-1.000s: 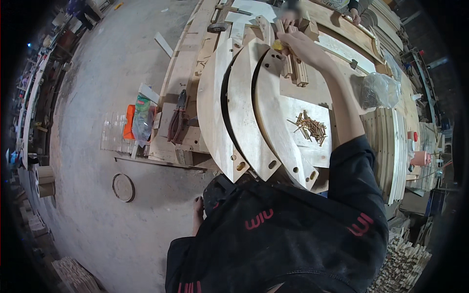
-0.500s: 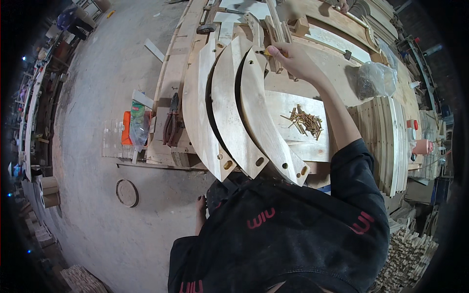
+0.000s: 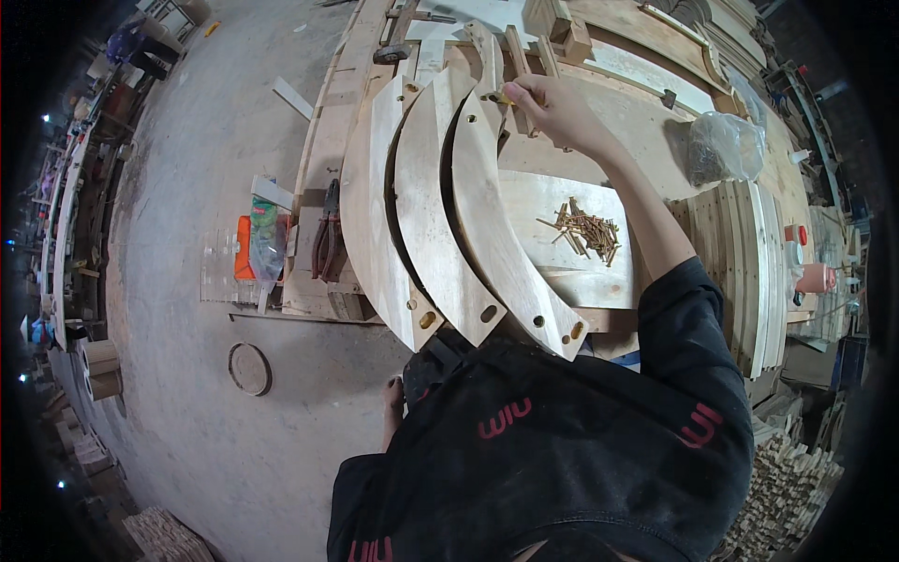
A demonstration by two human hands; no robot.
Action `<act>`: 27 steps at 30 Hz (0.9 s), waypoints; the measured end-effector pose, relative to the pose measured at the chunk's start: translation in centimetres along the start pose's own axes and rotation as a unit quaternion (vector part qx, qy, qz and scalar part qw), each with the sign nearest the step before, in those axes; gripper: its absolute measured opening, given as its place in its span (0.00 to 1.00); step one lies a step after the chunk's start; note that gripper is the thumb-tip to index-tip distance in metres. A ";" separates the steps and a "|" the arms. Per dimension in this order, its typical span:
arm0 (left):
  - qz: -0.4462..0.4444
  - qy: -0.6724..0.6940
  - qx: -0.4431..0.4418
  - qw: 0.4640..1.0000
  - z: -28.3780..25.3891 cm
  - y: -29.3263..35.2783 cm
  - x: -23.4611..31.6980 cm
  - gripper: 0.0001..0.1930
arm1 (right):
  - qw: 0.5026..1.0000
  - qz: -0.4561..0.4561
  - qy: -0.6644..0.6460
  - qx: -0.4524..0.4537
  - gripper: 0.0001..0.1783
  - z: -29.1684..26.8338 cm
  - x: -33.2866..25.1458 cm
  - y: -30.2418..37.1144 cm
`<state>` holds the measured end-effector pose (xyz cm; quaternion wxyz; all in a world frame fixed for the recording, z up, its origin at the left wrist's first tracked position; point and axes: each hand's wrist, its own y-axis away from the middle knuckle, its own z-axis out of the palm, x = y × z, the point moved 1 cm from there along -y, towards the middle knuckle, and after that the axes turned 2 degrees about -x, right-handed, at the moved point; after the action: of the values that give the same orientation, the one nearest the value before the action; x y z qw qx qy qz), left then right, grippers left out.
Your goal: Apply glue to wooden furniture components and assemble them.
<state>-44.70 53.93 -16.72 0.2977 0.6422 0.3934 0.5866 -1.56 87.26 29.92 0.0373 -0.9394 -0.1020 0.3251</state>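
Observation:
Three curved pale wooden pieces lie side by side at the bench's near edge: a left one [image 3: 365,206], a middle one [image 3: 426,187] and a right one [image 3: 487,206]. They have round and slotted holes near their ends. My right hand [image 3: 552,108] is closed in a pinch at the far end of the right piece. A small yellow item [image 3: 507,97] shows at its fingertips, beside a hole; its kind is hidden. A sliver of bare skin [image 3: 391,403] shows beside my dark clothing; I cannot tell whether it is my left hand or a foot.
Brass-coloured screws [image 3: 587,231] lie heaped on a pale board [image 3: 524,192]. Pliers [image 3: 328,229] rest left of the curved pieces, a hammer [image 3: 393,51] beyond them. A clear plastic bag [image 3: 726,148] and stacked curved slats [image 3: 735,272] stand right. A round wooden disc [image 3: 250,368] lies on the floor.
My right hand and the curved pieces sit slightly farther left in the picture. Wooden strips and blocks at the far side have shifted. Another person's hand at the top right is gone from view.

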 end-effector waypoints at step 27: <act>0.402 -0.100 -0.203 0.887 -1.8 26.1 40.8 0.18 | 0.846 0.140 -0.494 -0.142 0.23 -0.4 -0.6 6.0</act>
<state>-42.31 75.22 26.75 0.1979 0.7263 -0.0582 0.6556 -0.81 81.25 29.79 -0.1980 -0.6540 -0.0195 0.7299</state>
